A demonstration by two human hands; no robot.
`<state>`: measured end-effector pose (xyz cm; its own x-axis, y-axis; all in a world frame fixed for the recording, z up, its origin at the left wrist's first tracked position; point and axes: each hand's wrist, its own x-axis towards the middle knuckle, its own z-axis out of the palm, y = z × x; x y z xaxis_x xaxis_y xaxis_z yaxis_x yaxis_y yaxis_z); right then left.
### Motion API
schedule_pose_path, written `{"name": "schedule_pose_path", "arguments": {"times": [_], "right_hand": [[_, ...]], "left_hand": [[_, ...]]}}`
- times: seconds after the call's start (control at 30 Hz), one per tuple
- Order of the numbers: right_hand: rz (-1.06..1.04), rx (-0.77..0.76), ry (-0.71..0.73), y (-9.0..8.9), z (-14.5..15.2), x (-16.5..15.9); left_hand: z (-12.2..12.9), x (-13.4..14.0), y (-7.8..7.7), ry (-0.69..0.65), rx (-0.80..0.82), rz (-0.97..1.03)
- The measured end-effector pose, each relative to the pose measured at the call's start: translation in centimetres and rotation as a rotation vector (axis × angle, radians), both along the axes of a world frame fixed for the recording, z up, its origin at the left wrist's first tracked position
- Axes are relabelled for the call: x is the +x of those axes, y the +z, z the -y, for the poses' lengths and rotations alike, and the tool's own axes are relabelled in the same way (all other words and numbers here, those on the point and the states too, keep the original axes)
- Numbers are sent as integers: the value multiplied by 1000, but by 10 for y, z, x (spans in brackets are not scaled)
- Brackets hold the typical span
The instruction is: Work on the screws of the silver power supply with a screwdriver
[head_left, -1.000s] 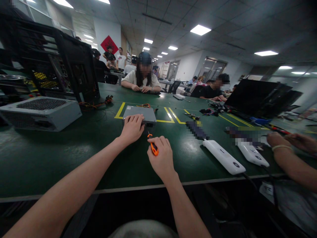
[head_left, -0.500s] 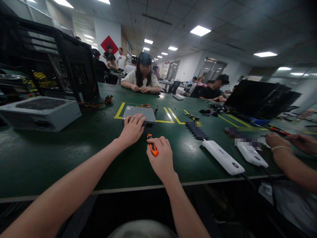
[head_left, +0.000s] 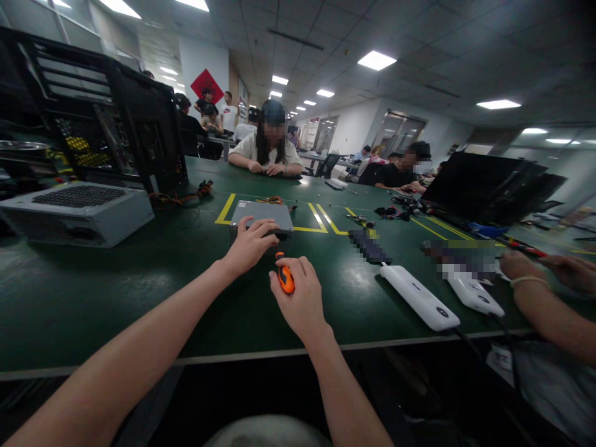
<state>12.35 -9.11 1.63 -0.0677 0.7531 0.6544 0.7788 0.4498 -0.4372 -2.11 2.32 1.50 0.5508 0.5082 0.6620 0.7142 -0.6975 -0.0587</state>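
Observation:
A small grey computer power supply (head_left: 261, 213) lies in front of me, with its socket side facing me and its wires behind it. My left hand (head_left: 249, 245) is at its near edge, fingers stretched out and apart, the fingertips near the shaft of the screwdriver. Wrapped in my right hand (head_left: 300, 292) is a screwdriver with an orange and black handle (head_left: 285, 279). Its thin shaft points away from me at the near face of the power supply. Whether the tip touches a screw is too small to tell.
A larger grey power supply (head_left: 79, 214) and an open black computer case (head_left: 121, 124) stand on the left. White power banks (head_left: 419, 298) with cables lie to the right. At the right edge a co-worker's hands (head_left: 526, 267) hold a tool. Another person (head_left: 267, 149) sits opposite.
My left hand has loosened its lie on the power supply's top, its fingers shifting right towards the screwdriver shaft. My right thumb has moved outwards along the handle, which has turned slightly.

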Motion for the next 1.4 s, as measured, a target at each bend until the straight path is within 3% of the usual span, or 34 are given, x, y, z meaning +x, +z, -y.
{"name": "schedule_pose_path", "arguments": {"times": [0.17, 0.37, 0.6, 0.77, 1.0, 1.23, 1.4], "right_hand": [[-83, -138, -7, -2, 0, 0], [103, 22, -31, -3, -3, 0], [-48, -126, -49, 0, 0, 0], [102, -3, -27, -2, -1, 1], [-23, -104, -57, 0, 0, 0], [129, -21, -23, -4, -2, 1], [-11, -84, -17, -3, -1, -1]], "left_hand": [[-5, 2, -3, 2, 16, 23], [-7, 1, -5, 36, 6, 62], [-7, -5, -5, 161, -26, 117], [-4, -4, -4, 164, -52, 93], [-5, -3, -6, 176, -47, 102], [-5, -3, -6, 186, -45, 99], [-5, -3, -5, 187, -46, 98]]}}
